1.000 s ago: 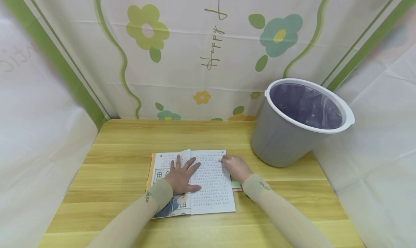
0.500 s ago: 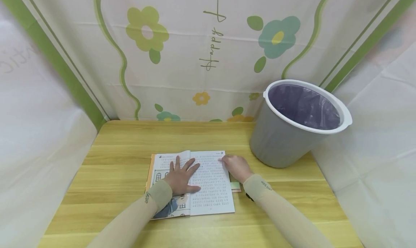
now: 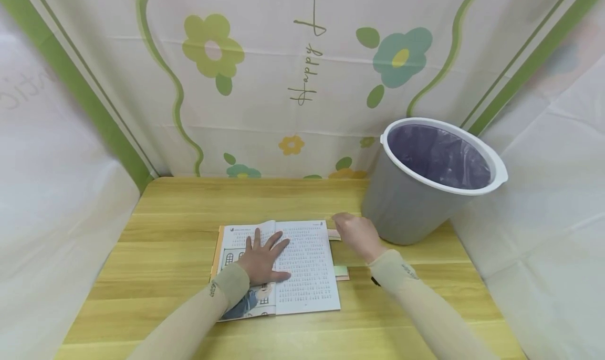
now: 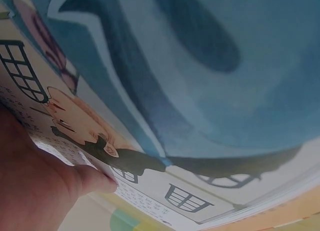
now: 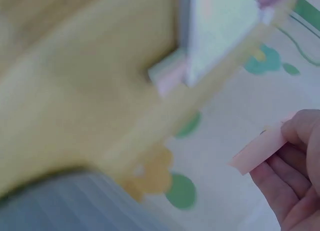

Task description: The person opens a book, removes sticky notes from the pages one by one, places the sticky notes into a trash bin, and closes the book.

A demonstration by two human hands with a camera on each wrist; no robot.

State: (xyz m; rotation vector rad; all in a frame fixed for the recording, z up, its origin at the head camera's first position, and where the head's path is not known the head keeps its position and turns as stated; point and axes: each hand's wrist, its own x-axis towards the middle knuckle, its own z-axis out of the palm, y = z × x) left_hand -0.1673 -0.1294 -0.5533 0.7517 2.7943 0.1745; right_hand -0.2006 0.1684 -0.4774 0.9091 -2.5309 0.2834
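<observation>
On the desk (image 3: 189, 197), resting the left hand (image 3: 261, 264) on an open illustrated book (image 3: 307, 286) with straight fingers splayed across the pages. Just right of the page edge, with a pink tab (image 3: 333, 235) jutting out near its top and a green tab (image 3: 341, 271) lower down, pinching a pink paper strip (image 5: 262, 150) between thumb and fingers of the right hand (image 3: 361, 236), near the grey bin (image 3: 404, 208).

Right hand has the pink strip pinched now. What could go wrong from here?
The right hand pinches the thin strip near one end, so it might slip out or flutter off. The bin stands close to that hand and could get bumped. The left hand lies spread across the open book; if it lifts, pages may turn over.
</observation>
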